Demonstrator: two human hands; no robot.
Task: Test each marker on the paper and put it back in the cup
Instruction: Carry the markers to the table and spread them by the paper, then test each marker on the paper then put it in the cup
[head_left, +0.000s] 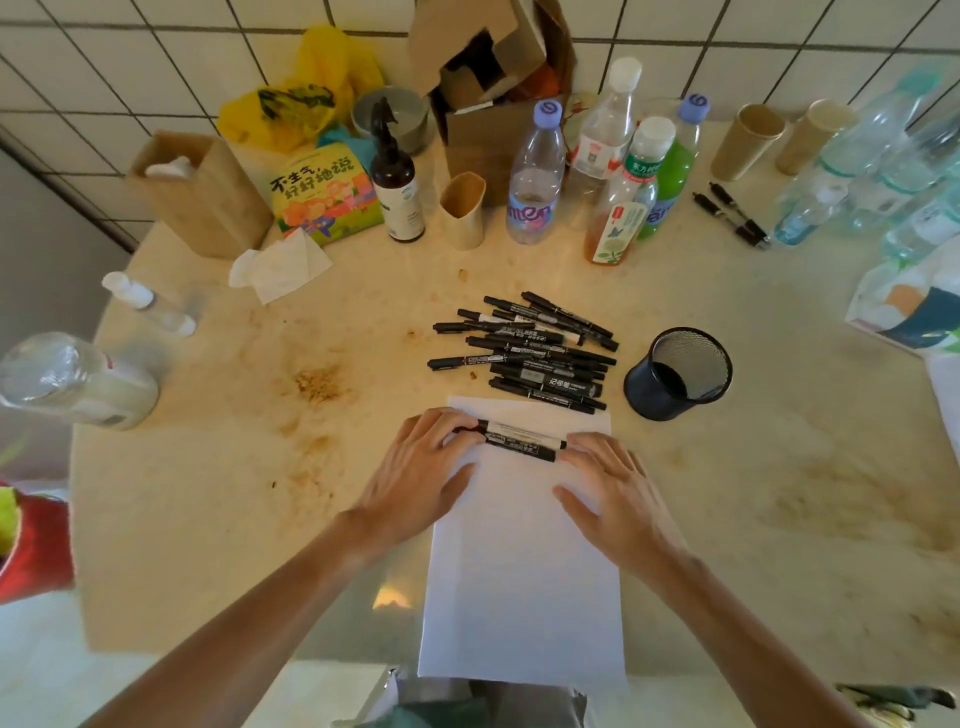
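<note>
Both hands are meeting over the paper (522, 561); the left hand (415, 473) is pinching the markers' (522, 441) nine o'clock ends, the right hand (618, 488) is touching their three o'clock ends with straight fingers; better to lift just one, uncap, scribble; the pile (524, 348) is lying at twelve, the cup (678, 374) at two.

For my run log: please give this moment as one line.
left hand: holds markers | right hand: touches their ends | paper: blank | mesh cup: empty
</note>
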